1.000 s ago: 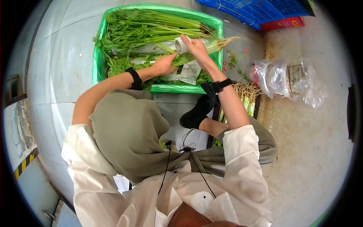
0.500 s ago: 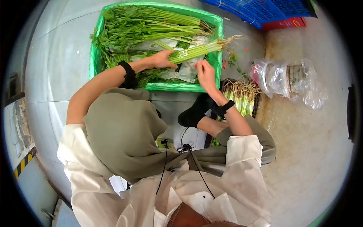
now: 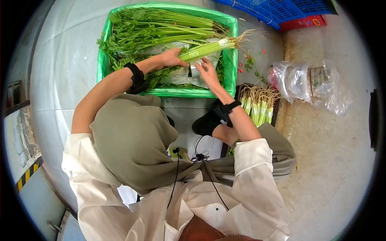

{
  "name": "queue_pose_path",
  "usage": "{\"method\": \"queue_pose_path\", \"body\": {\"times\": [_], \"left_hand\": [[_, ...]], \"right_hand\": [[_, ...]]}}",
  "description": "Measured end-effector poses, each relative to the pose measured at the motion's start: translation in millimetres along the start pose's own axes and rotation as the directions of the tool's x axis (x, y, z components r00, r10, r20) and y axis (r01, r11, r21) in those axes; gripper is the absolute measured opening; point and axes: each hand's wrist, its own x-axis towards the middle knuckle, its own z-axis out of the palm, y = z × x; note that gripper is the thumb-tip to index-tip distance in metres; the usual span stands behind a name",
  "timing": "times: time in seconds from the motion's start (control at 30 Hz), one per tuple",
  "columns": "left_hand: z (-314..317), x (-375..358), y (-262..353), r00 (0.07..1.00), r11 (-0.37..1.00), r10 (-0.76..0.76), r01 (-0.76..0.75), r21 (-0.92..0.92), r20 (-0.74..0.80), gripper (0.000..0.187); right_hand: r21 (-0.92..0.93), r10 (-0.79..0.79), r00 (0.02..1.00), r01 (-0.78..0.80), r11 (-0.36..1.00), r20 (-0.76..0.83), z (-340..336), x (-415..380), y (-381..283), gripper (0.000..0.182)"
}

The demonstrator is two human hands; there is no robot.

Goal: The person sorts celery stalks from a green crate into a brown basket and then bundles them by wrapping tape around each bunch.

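A bunch of celery (image 3: 209, 48) with long green stalks and pale roots lies slantwise over the green-lined crate (image 3: 230, 76). My left hand (image 3: 172, 58) is closed round its stalks at the leafy side. White printed bands show on the stalks, one near the roots and one nearer my left hand. Just under the bunch, my right hand (image 3: 208, 73) has bent fingers at a small white printed strip (image 3: 198, 62); its far end is hidden. More leafy celery (image 3: 161, 26) fills the crate, with pale wrapping (image 3: 177, 76) among it.
Banded stalks with roots (image 3: 259, 104) stand in a dark box beside my right knee. Clear plastic bags (image 3: 307, 82) lie on the floor at right. Blue crates (image 3: 277, 12) and a red box (image 3: 301, 23) stand at the back. Leaf scraps (image 3: 250, 62) lie beside the green-lined crate.
My right hand has moved left and slightly down along the bunch, its fingers less tightly curled. The bunch has turned a little, showing the band near the roots. My left hand keeps its hold.
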Motion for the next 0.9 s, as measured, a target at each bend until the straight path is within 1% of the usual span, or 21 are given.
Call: {"method": "queue_pose_path", "body": {"times": [0.07, 0.13, 0.2, 0.23, 0.3, 0.33, 0.4, 0.43, 0.5, 0.53, 0.57, 0.6, 0.63, 0.67, 0.7, 0.73, 0.77, 0.8, 0.83, 0.87, 0.9], "left_hand": [[-5, 4, 0, 1.0, 0.998, -0.02, 0.019, 0.061, 0.008, 0.076], [-1, 6, 0, 1.0, 0.999, -0.003, 0.003, 0.041, 0.01, 0.076], [0, 5, 2, 0.998, 0.995, -0.051, 0.054, 0.085, -0.028, 0.078], [1, 6, 0, 0.998, 0.995, -0.051, 0.053, 0.083, -0.031, 0.078], [7, 8, -5, 1.0, 1.0, -0.028, 0.028, -0.014, 0.008, 0.078], [11, 10, -9, 1.0, 0.999, -0.027, 0.027, -0.017, 0.006, 0.078], [19, 10, -8, 0.994, 0.996, 0.054, -0.047, 0.082, -0.09, 0.078], [21, 5, -7, 0.991, 0.996, 0.083, -0.077, 0.052, -0.11, 0.064], [22, 4, -6, 0.987, 0.993, 0.106, -0.099, 0.06, -0.123, 0.064], [24, 5, -8, 0.984, 0.991, 0.123, -0.115, 0.07, -0.128, 0.064], [26, 6, -10, 0.984, 0.991, 0.123, -0.116, 0.067, -0.13, 0.064], [27, 8, -12, 0.978, 0.989, 0.127, -0.112, 0.1, -0.167, 0.063], [27, 10, -14, 0.97, 0.986, 0.132, -0.106, 0.132, -0.207, 0.063], [27, 13, -17, 0.969, 0.987, 0.129, -0.105, 0.124, -0.211, 0.063], [27, 12, -15, 0.978, 0.986, 0.109, -0.083, 0.148, -0.18, 0.066], [27, 12, -14, 0.985, 0.983, 0.088, -0.062, 0.172, -0.148, 0.07], [28, 10, -12, 0.985, 0.984, 0.086, -0.061, 0.165, -0.15, 0.07], [29, 9, -11, 0.983, 0.977, 0.089, -0.055, 0.205, -0.162, 0.068], [30, 8, -9, 0.981, 0.968, 0.092, -0.048, 0.245, -0.173, 0.065], [30, 6, -9, 0.98, 0.97, 0.092, -0.048, 0.239, -0.177, 0.065], [30, 6, -10, 0.976, 0.971, 0.128, -0.086, 0.224, -0.177, 0.064]], "right_hand": [[-0.019, -0.077, 0.997, 0.078, 0.997, 0.03, -17, -24, -34, 0.038], [-0.069, -0.094, 0.994, 0.097, 0.993, 0.055, -24, -36, -44, 0.039], [0.154, 0.027, 0.996, -0.041, 0.987, 0.086, -27, -43, -53, 0.04], [0.151, 0.026, 0.996, -0.039, 0.988, 0.088, -28, -43, -59, 0.04], [0.382, 0.073, 0.995, -0.095, 0.919, 0.072, -28, -43, -70, 0.037], [0.379, 0.071, 0.995, -0.094, 0.921, 0.074, -26, -41, -70, 0.037], [0.186, -0.009, 0.998, 0.019, 0.982, -0.056, -23, -37, -66, 0.04], [0.182, -0.013, 0.998, 0.023, 0.983, -0.054, -21, -36, -62, 0.04], [0.36, 0.229, 0.973, -0.2, 0.911, -0.04, -18, -37, -59, 0.043], [0.357, 0.229, 0.973, -0.201, 0.912, -0.038, -16, -39, -59, 0.043], [0.316, 0.258, 0.961, -0.214, 0.924, -0.102, -14, -41, -60, 0.045], [0.274, 0.283, 0.944, -0.231, 0.934, -0.167, -13, -44, -62, 0.05], [0.268, 0.282, 0.946, -0.233, 0.935, -0.162, -15, -45, -66, 0.05], [0.162, 0.258, 0.961, -0.24, 0.957, -0.1, -19, -47, -69, 0.052], [0.055, 0.239, 0.97, -0.237, 0.97, -0.035, -23, -47, -75, 0.054], [0.049, 0.241, 0.97, -0.239, 0.97, -0.03, -28, -46, -82, 0.054], [-0.006, 0.297, 0.953, -0.297, 0.955, 0.065, -33, -44, -90, 0.054], [-0.067, 0.353, 0.923, -0.346, 0.936, 0.156, -37, -42, -94, 0.054], [-0.074, 0.353, 0.922, -0.345, 0.936, 0.159, -39, -41, -95, 0.054], [-0.029, 0.206, 0.968, -0.204, 0.979, 0.146, -42, -41, -95, 0.051], [0.016, 0.055, 0.99, -0.058, 0.998, 0.127, -44, -41, -98, 0.049]]}}
